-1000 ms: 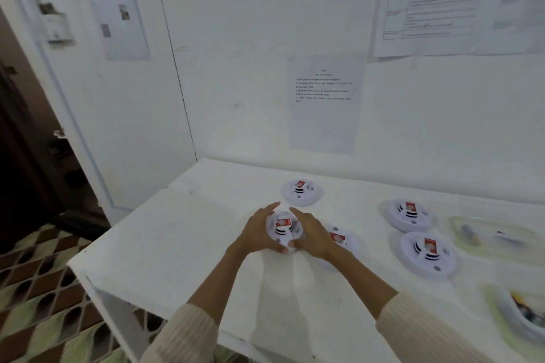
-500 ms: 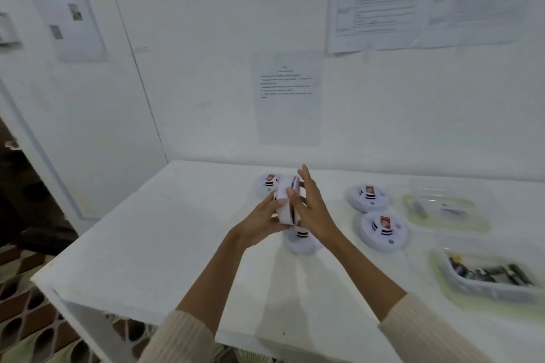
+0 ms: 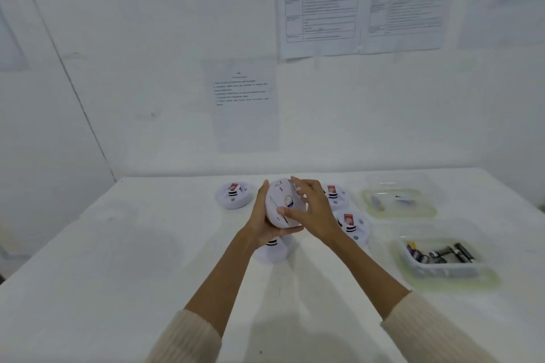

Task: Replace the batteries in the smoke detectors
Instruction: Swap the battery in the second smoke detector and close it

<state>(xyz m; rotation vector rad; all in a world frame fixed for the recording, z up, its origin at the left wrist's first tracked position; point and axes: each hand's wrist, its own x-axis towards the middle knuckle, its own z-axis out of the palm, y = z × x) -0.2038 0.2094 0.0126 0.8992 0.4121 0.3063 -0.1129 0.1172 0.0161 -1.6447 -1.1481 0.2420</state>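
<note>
A round white smoke detector (image 3: 280, 200) is held up over the table with its back plate turned toward me. My left hand (image 3: 262, 221) cups it from the left and below. My right hand (image 3: 312, 209) grips its right edge, thumb on the back plate. Another detector (image 3: 272, 250) lies on the table just below the hands, partly hidden. Three more detectors lie face up with red labels: one at the left (image 3: 234, 194), one behind my right hand (image 3: 336, 194), one to the right (image 3: 352, 227).
A clear tub (image 3: 442, 268) with several dark batteries stands at the right of the white table (image 3: 118, 259). A second clear container (image 3: 398, 203) with small items sits behind it. Papers hang on the wall (image 3: 244, 103) at the back.
Both hands lifted one detector off the table and turned it over, so its back now faces me. The camera view swung to the right.
</note>
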